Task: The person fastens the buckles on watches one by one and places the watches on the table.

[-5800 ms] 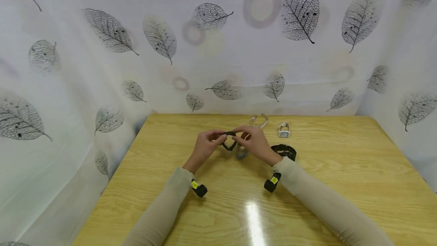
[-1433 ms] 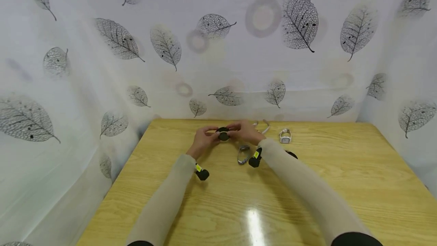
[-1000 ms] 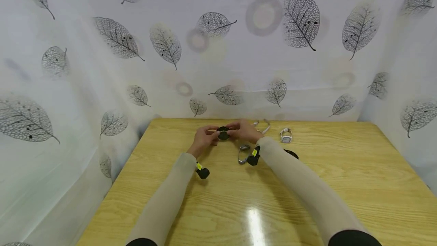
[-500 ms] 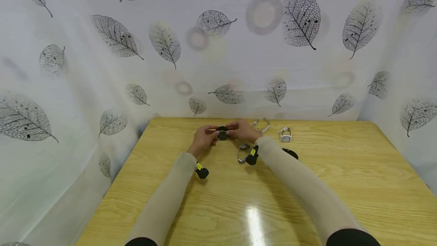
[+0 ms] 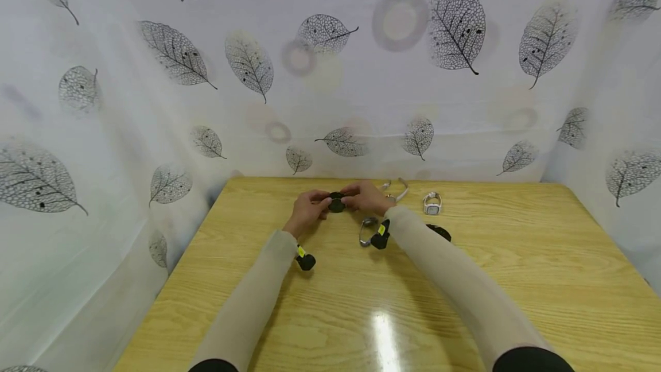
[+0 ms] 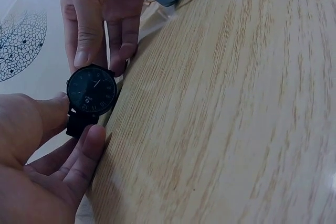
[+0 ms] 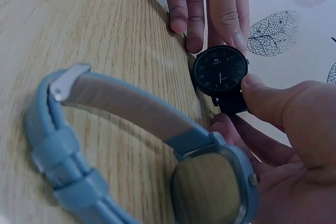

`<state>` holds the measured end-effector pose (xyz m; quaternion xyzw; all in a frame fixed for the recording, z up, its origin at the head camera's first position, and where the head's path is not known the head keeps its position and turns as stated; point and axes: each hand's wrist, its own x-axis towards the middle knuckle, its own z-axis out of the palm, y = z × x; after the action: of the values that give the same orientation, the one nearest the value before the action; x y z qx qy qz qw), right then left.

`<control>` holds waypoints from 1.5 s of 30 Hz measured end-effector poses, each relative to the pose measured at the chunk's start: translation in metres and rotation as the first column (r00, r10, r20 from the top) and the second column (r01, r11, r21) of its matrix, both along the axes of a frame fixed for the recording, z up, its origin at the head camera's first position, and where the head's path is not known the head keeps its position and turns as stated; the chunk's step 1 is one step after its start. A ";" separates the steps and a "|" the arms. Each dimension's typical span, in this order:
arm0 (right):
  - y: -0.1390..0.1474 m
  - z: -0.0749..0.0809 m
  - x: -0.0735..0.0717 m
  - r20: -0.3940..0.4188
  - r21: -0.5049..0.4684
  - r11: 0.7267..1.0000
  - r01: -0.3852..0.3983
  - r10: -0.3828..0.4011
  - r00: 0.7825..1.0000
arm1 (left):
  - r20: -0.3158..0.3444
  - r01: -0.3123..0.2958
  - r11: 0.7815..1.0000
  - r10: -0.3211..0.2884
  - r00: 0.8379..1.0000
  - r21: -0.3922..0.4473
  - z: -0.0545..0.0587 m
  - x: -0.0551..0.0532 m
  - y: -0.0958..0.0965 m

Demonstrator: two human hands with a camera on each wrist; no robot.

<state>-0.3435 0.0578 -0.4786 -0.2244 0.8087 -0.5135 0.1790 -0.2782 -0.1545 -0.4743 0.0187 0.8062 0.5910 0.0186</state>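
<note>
A black wristwatch (image 5: 337, 205) with a round dark dial is held between both hands near the back of the table. The left hand (image 5: 308, 209) pinches it from the left, and the right hand (image 5: 365, 196) from the right. Seen by the left wrist camera, the left thumb lies at the case edge with fingers by the black strap, and the right thumb tip touches the opposite rim. The dial (image 7: 220, 70) faces up toward the cameras. Just in front of the right hand sits a blue-grey watch (image 7: 210, 187), its strap buckled into a loop.
Behind the right hand lies a watch with a white strap (image 5: 403, 189). Farther right stands a white square-faced watch (image 5: 432, 209). A black object (image 5: 440, 232) is partly hidden by the right forearm. Leaf-printed cloth (image 5: 361, 73) rises along the table's (image 5: 490, 245) back edge.
Since the oldest frame, the black watch has turned from a loop seen edge-on to dial up. Both hands shifted slightly left, uncovering the blue-grey watch. Over the last second they stay nearly still.
</note>
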 end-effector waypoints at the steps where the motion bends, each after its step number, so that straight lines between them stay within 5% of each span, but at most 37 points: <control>1: 0.000 0.000 0.000 -0.002 0.002 1.000 0.001 -0.001 1.000 | 0.001 0.008 1.000 -0.008 1.000 -0.003 0.005 0.003 0.001; 14: 0.009 0.002 0.003 -0.004 0.031 1.000 0.003 -0.003 1.000 | 0.016 0.003 1.000 -0.003 1.000 -0.018 -0.001 -0.001 0.005; 25: 0.040 0.048 0.029 -0.041 0.026 0.999 0.024 -0.023 0.999 | -0.094 -0.057 0.982 0.041 0.995 -0.178 0.005 0.001 0.002; 35: 0.072 0.061 0.042 -0.107 0.010 0.998 0.068 -0.067 0.992 | -0.294 -0.204 0.973 0.165 0.941 -0.107 0.016 0.005 0.014; 40: 0.085 0.065 0.046 -0.111 -0.009 0.994 0.106 -0.106 0.988 | -0.377 -0.187 0.981 0.151 0.914 -0.059 0.027 0.007 0.024; 45: 0.092 0.066 0.044 -0.101 -0.002 0.983 0.183 -0.183 0.978 | -0.387 -0.117 0.993 0.108 0.916 0.000 0.040 0.006 0.037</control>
<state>-0.2994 0.1500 -0.4128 -0.1741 0.8357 -0.5129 0.0905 -0.2721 -0.1172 -0.4347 0.0883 0.8006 0.5663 -0.1746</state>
